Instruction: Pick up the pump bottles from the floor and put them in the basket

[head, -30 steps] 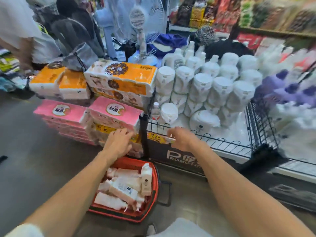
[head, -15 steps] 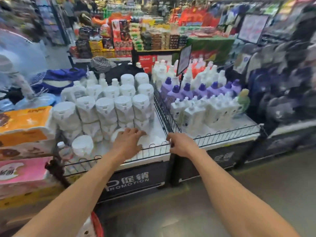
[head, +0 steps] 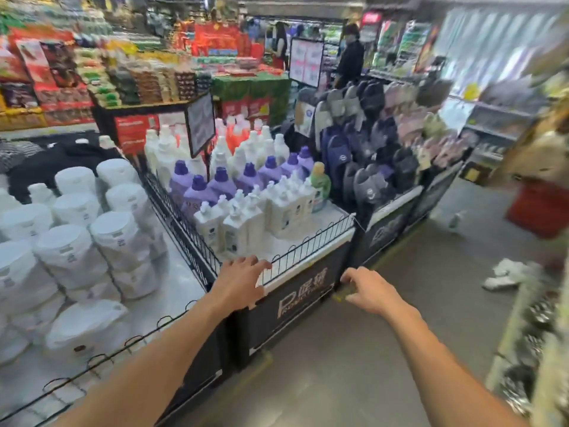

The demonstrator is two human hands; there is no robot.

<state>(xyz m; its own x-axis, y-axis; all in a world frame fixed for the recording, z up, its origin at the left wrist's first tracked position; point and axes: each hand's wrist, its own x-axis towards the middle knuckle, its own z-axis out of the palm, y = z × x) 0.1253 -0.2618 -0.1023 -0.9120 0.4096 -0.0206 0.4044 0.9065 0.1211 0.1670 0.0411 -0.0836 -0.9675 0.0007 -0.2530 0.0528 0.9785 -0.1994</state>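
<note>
Held both hands [head: 240,280] [head: 371,291] out loose, open and empty, ready to grab, with white bottles [head: 505,274] lying far off on the floor [head: 354,349] and no basket seen.

White pump bottles [head: 505,274] on grey floor [head: 354,349]; purple-capped lilac bottles [head: 221,183].

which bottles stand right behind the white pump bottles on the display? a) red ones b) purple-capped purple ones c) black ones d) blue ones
b: the purple bottles with purple caps stand in a row just behind the white pump bottles inside the wire-fenced display.
</note>
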